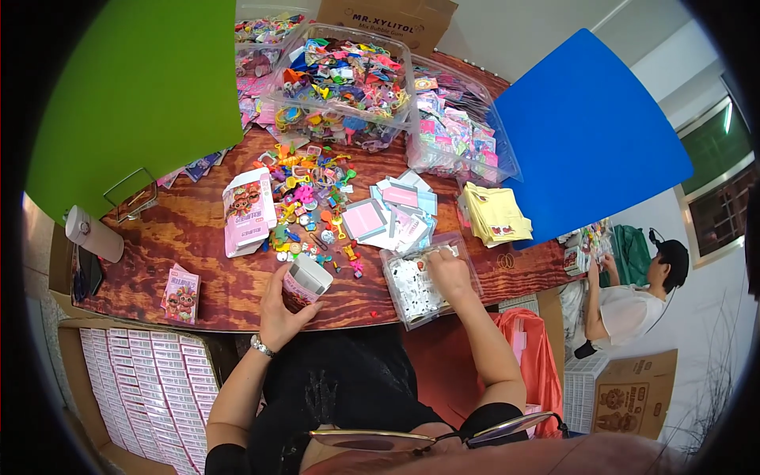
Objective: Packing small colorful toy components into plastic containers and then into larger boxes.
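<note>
My left hand (277,315) is wrapped round a small box (312,274), its white top flaps raised. To the right, my right hand (448,275) reaches into a clear plastic tray (413,318) of small white packets (413,286). Its fingers are curled together among the packets, and whatever they pinch is hidden. Just beyond the box lies a heap of small colourful plastic toys (305,192). Pink and pale blue cards (366,221) are spread behind the tray, and a stack of yellow packets (497,215) sits to its right.
Flat pink cartons (248,212) and small pink boxes (183,294) lie left. Clear bins of toys (340,67) and packets (463,131) stand at the back. Green (134,95) and blue panels (590,134) flank the table. A carton of boxes (150,388) stands below; another person (633,297) works right.
</note>
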A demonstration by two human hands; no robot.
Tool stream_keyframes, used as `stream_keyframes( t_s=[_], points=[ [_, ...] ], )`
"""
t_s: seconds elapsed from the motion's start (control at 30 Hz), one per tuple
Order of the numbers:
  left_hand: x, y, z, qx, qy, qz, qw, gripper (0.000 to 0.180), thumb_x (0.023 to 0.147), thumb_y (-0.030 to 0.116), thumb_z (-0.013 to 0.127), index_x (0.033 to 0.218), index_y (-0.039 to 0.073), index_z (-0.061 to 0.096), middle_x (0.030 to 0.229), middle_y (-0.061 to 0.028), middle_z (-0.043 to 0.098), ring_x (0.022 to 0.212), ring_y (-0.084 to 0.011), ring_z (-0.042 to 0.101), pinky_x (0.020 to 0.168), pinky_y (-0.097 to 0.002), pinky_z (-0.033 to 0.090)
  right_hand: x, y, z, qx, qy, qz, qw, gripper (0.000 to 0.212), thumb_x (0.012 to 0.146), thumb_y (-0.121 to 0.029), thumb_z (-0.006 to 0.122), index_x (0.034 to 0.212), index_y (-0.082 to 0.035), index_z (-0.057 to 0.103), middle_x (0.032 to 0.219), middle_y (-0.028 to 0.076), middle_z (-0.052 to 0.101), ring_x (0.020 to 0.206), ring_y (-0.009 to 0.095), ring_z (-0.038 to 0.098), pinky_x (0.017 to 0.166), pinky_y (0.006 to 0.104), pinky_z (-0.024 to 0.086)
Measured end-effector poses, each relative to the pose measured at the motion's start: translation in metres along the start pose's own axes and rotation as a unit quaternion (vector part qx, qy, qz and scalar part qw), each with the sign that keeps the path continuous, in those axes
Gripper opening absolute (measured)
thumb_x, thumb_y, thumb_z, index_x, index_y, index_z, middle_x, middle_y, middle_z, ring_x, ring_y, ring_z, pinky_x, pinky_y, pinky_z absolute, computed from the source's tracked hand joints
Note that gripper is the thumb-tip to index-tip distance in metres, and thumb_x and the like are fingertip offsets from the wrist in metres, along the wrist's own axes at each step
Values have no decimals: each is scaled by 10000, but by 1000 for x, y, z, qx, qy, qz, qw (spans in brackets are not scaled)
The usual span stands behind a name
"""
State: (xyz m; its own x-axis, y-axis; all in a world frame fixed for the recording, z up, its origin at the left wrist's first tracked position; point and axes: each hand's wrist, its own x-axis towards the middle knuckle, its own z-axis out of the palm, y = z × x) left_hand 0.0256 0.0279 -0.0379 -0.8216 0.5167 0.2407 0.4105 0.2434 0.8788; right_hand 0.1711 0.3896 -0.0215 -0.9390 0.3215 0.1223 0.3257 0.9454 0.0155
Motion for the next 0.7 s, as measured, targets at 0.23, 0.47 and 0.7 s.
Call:
stream_keyframes(
  t_s=[0.23,0.47,0.7],
  points=[
    [0,6,12,32,28,41,998,831,695,242,911,1371,6,490,1233,-176,637,1134,-300,638,968,-403,508,17,-37,-79,491,-56,62,867,224,922,-93,692,1120,-8,630,838,25,688,743,78,652,637,251,523],
    [2,18,23,84,65,85,991,831,692,286,900,1369,5,510,1251,-197,633,1128,-357,632,956,-428,513,36,-154,-121,416,-10,-207,885,276,914,-57,685,1176,-38,601,881,114,732,745,210,711,669,320,555],
    [-3,23,15,107,99,92,985,897,685,248,897,1423,0,450,1272,-201,618,1133,-364,626,940,-430,523,40,-187,-93,275,0,-321,906,206,852,-54,693,1054,-48,650,864,166,700,791,342,701,689,426,560]
  ],
)
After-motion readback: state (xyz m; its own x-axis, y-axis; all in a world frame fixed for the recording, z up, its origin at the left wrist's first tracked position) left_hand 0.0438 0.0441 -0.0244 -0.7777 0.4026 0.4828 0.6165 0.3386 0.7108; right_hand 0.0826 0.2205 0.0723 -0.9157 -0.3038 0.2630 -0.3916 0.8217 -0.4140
